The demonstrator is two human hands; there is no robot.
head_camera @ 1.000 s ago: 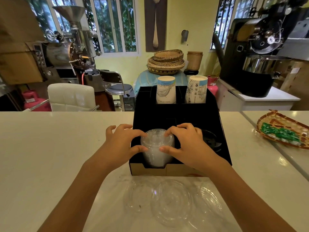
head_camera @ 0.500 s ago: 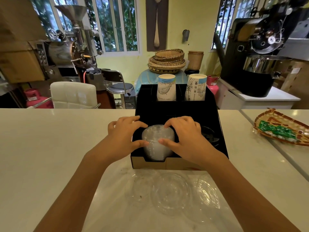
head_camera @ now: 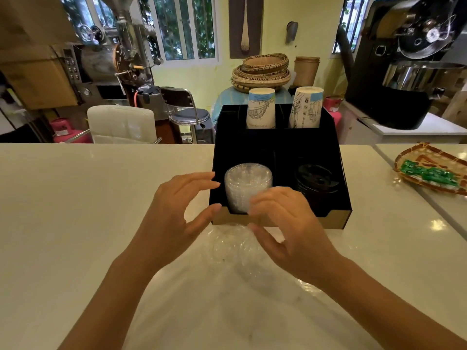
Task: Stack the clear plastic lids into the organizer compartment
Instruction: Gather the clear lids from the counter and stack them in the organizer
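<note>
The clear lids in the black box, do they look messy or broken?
No. The stack of clear lids sits upright in the front left compartment of the black organizer, with no cracks visible. The only untidy part is the loose clear lids lying overlapped on the counter, not yet stacked.

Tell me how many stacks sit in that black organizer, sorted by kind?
Paper cup stacks: 2, left and right, at the back
Clear lid stack: 1, front left
Black lid stack: 1, front right
Total: 4
</note>
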